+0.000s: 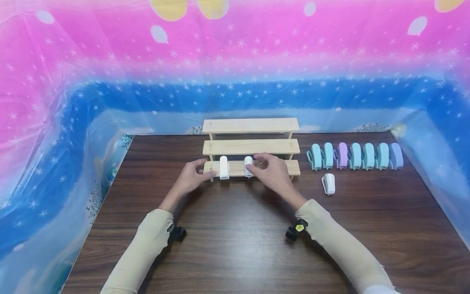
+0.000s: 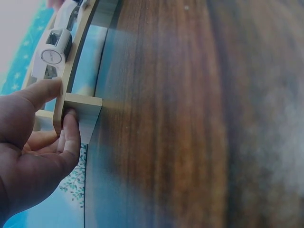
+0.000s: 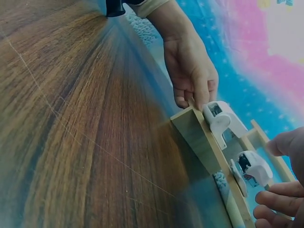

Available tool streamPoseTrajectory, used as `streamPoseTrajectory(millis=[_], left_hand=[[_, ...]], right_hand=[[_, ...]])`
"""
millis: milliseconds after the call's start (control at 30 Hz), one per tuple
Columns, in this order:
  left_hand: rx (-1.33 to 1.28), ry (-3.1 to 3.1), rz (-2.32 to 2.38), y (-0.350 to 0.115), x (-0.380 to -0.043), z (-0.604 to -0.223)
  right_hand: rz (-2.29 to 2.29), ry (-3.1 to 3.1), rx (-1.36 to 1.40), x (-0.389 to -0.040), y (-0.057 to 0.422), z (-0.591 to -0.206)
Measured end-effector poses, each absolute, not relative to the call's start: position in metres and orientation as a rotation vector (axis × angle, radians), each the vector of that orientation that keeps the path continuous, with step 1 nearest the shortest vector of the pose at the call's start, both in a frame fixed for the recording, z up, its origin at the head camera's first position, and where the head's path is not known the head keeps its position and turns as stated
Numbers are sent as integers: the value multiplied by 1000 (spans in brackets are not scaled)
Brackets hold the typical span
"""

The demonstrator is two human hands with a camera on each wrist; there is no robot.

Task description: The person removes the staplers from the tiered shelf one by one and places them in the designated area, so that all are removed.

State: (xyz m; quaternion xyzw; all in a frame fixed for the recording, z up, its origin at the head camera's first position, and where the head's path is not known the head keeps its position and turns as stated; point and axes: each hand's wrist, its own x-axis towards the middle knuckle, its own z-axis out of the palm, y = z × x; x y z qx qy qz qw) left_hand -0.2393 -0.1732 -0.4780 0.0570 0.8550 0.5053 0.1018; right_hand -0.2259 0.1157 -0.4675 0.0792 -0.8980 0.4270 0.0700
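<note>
At the wooden three-step rack [image 1: 251, 146], my left hand [image 1: 191, 176] grips the left end of the lowest step, thumb on its top and fingers underneath. Two white mini staplers stand on that step. The left stapler [image 1: 224, 167] is just right of my left thumb. Beside the right stapler [image 1: 248, 163], my right hand [image 1: 273, 173] has its thumb and fingers spread loosely around it. In the right wrist view this stapler [image 3: 255, 167] shows between the thumb [image 3: 285, 142] and the fingers, without a clear pinch. Whether the thumb touches it is hard to tell.
Right of the rack, a row of several mini staplers in teal, a purple one [image 1: 342, 156] and a blue one [image 1: 396, 156] stands on the brown table [image 1: 235, 245]. Another white stapler [image 1: 329, 184] sits in front of them. A patterned cloth [image 1: 235, 94] rises behind the table.
</note>
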Motion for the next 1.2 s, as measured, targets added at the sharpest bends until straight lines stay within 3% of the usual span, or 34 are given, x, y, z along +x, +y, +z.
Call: streamPoseTrajectory(millis=[1200], left_hand=[[182, 2527, 1494, -174, -240, -480]], right_hand=[[1144, -2765, 249, -232, 106, -470]])
